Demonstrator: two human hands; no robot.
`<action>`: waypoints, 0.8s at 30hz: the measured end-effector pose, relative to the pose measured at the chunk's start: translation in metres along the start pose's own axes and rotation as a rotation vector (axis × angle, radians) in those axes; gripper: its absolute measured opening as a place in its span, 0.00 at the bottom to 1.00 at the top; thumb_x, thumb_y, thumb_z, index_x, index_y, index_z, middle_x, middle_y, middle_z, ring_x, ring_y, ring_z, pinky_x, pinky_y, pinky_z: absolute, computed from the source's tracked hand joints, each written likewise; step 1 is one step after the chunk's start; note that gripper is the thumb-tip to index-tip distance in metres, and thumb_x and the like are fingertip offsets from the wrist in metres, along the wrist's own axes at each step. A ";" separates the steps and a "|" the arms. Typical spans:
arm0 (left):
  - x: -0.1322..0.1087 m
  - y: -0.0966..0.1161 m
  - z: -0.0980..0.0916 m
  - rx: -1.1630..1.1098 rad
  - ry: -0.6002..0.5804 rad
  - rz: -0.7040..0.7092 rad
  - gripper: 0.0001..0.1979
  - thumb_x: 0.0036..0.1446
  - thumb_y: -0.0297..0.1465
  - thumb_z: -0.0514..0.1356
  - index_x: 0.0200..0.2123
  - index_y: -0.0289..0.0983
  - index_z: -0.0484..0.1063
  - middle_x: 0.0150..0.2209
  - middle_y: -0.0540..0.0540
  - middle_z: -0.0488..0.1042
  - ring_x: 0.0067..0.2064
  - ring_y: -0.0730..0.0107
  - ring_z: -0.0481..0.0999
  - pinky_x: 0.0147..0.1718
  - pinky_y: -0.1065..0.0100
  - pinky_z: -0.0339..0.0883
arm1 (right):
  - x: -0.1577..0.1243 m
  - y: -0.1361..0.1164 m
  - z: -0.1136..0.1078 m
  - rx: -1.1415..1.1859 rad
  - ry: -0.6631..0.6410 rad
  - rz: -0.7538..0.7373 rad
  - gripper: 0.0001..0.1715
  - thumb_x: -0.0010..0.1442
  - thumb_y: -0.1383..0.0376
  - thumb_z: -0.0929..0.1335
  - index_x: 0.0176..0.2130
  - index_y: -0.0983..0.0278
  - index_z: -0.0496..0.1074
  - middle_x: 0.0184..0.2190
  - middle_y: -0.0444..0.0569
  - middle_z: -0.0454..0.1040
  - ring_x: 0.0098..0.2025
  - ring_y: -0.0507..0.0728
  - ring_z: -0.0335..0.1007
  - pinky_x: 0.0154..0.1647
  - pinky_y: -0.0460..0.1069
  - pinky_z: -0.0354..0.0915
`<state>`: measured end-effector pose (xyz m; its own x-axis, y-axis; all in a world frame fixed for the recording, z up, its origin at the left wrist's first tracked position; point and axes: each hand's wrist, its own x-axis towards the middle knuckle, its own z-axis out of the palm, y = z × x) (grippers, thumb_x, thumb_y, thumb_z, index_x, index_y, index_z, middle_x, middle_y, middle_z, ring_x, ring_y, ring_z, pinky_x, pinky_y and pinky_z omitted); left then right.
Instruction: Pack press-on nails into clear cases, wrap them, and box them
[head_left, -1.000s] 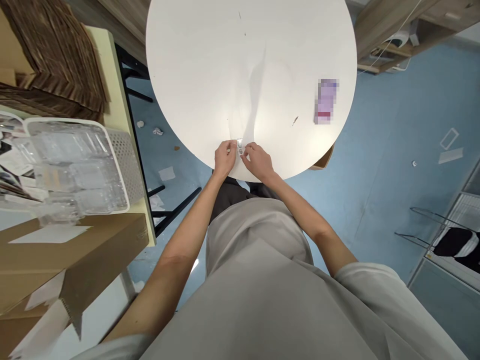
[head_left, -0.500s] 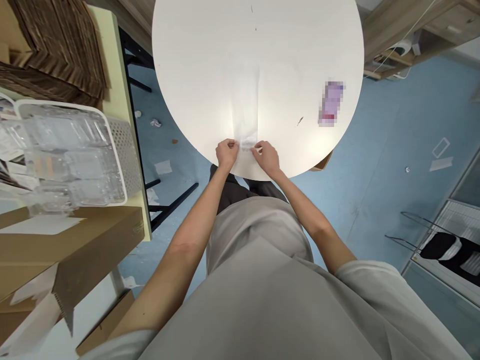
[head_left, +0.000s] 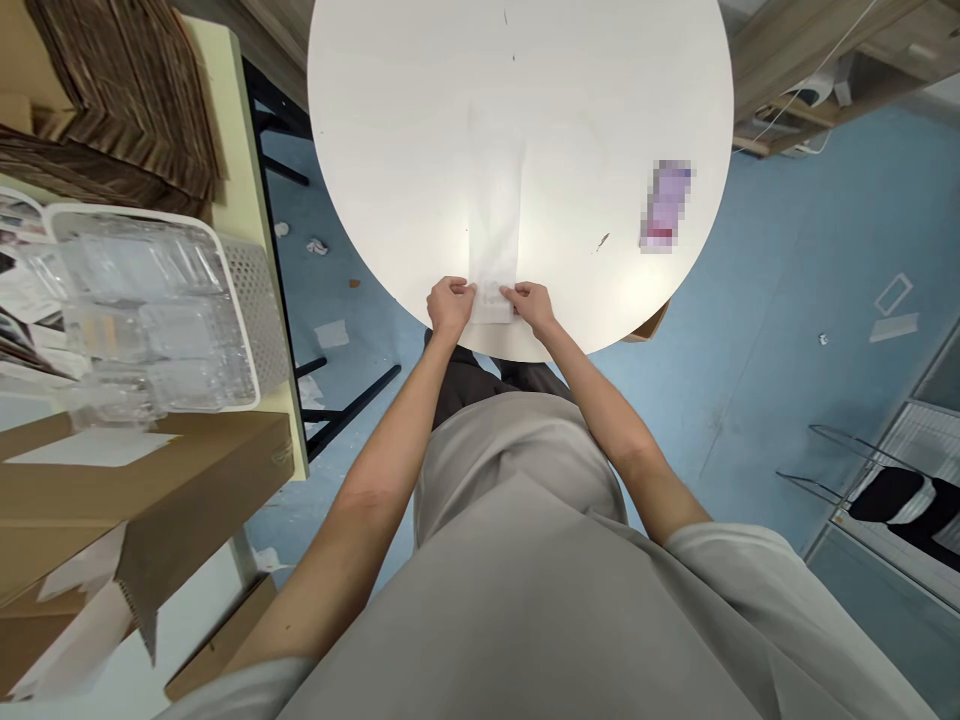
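Observation:
A long white strip of thin material (head_left: 495, 210) lies flat on the round white table (head_left: 420, 130), running away from me. My left hand (head_left: 448, 305) pinches its near left corner at the table's front edge. My right hand (head_left: 531, 305) pinches the near right corner, fingers curled. Both hands sit close together, with the strip's near end between them.
A blurred purple object (head_left: 666, 205) lies on the table's right side. At my left stand a white basket of clear plastic packs (head_left: 142, 310), cardboard boxes (head_left: 150, 500) and stacked cardboard (head_left: 112, 90). Blue floor with paper scraps (head_left: 892, 310) surrounds the table.
The strip was bunched and raised a second ago; it now lies spread flat and straight. Both hands have shifted slightly apart and hold its near corners.

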<state>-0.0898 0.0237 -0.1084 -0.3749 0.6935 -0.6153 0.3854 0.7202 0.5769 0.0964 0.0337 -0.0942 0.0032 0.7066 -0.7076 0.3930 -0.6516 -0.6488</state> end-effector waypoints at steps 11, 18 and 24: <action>-0.005 -0.005 -0.006 -0.313 -0.324 -0.218 0.27 0.61 0.56 0.76 0.28 0.41 0.74 0.30 0.42 0.79 0.41 0.56 0.83 0.46 0.57 0.79 | -0.014 -0.005 -0.023 0.371 -0.167 0.120 0.36 0.56 0.40 0.86 0.27 0.59 0.70 0.31 0.46 0.77 0.39 0.55 0.78 0.48 0.51 0.80; -0.015 0.007 0.000 -0.387 -0.327 -0.303 0.30 0.58 0.61 0.76 0.35 0.38 0.80 0.40 0.36 0.86 0.51 0.49 0.86 0.51 0.54 0.82 | -0.011 0.001 -0.028 0.399 -0.212 0.132 0.33 0.58 0.38 0.84 0.31 0.60 0.75 0.36 0.49 0.83 0.44 0.57 0.83 0.50 0.51 0.81; -0.016 0.005 0.005 -0.425 -0.261 -0.248 0.21 0.60 0.49 0.77 0.35 0.37 0.83 0.32 0.45 0.81 0.39 0.59 0.82 0.42 0.61 0.78 | -0.008 0.013 -0.027 0.422 -0.170 0.085 0.33 0.55 0.40 0.86 0.29 0.60 0.75 0.33 0.48 0.82 0.40 0.57 0.81 0.49 0.53 0.82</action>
<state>-0.0780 0.0158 -0.0981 -0.1689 0.5126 -0.8418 -0.0819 0.8439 0.5303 0.1267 0.0270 -0.0892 -0.1453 0.6133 -0.7764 -0.0109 -0.7857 -0.6186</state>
